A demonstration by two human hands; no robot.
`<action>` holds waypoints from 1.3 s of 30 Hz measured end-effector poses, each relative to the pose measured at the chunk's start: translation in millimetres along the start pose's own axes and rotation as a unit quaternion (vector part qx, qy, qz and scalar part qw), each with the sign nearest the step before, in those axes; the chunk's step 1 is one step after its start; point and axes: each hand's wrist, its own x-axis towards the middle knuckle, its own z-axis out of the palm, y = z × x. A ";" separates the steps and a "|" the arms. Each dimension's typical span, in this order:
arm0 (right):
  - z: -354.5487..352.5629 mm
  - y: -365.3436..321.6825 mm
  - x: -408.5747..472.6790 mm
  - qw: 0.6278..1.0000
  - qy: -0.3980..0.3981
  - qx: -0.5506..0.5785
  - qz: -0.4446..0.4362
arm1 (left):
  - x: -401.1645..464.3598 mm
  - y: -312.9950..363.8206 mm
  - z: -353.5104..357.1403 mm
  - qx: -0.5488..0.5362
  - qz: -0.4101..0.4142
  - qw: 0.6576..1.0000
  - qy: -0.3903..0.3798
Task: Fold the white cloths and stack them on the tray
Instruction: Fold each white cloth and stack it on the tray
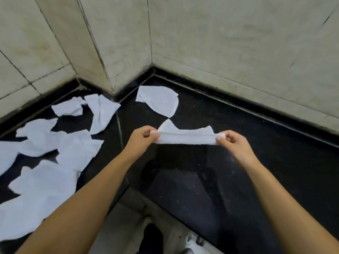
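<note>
I hold a white cloth point(185, 137) stretched level above the black counter point(247, 171), folded into a narrow band. My left hand point(142, 139) pinches its left end and my right hand point(233, 143) pinches its right end. Another white cloth point(159, 100) lies spread near the back corner of the counter. Several more white cloths lie crumpled on the left, among them one at the back point(101, 111), one in the middle point(77, 149) and one near the front point(44, 182). No tray is in view.
Pale tiled walls point(229, 43) close off the counter at the back and right, with a protruding wall corner point(102, 57) at the left rear. The counter's front edge runs diagonally above a light floor point(119, 226). A dark shoe point(152, 237) shows below.
</note>
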 end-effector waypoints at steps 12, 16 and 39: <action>3.0 82.2 -39.9 0.991 -0.020 -0.017 0.129 | -61.9 -57.5 44.2 0.050 -0.103 0.993 -0.002; 14.1 70.6 9.3 0.986 0.058 -0.092 0.127 | -6.8 -50.2 55.5 0.145 -0.084 0.986 0.021; 174.4 20.8 83.9 0.815 -0.266 -0.514 -0.035 | -41.8 -88.8 77.0 0.397 -0.087 0.911 0.064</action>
